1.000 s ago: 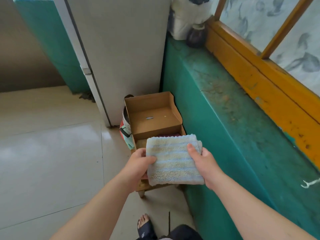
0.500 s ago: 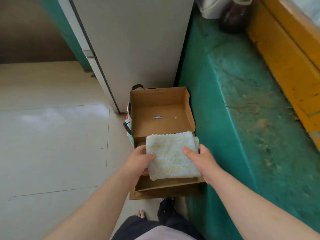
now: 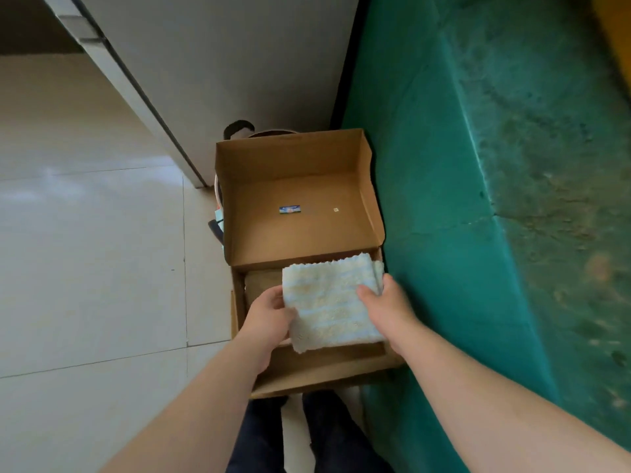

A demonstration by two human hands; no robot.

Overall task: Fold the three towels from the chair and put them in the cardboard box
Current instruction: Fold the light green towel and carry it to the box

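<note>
Head view: folded towel (image 3: 333,303) pinched by left hand (image 3: 269,317) and right hand (image 3: 389,307) at 9 and 3 o'clock, kept flat for lowering into cardboard box (image 3: 368,365).

A single head-worn camera looks steeply down, close over the cardboard box (image 3: 300,213) on the floor.

floor (image 3: 88,268): pale glossy tiles with thin grout lines, reflecting soft daylight. grey-white cabinet or appliance (image 3: 218,63) stands at the rear, its dark-seamed edge running diagonally. right side: green painted ledge (image 3: 512,165), surface worn and stained. a yellow frame (image 3: 619,25) shows at the top right corner.
</note>
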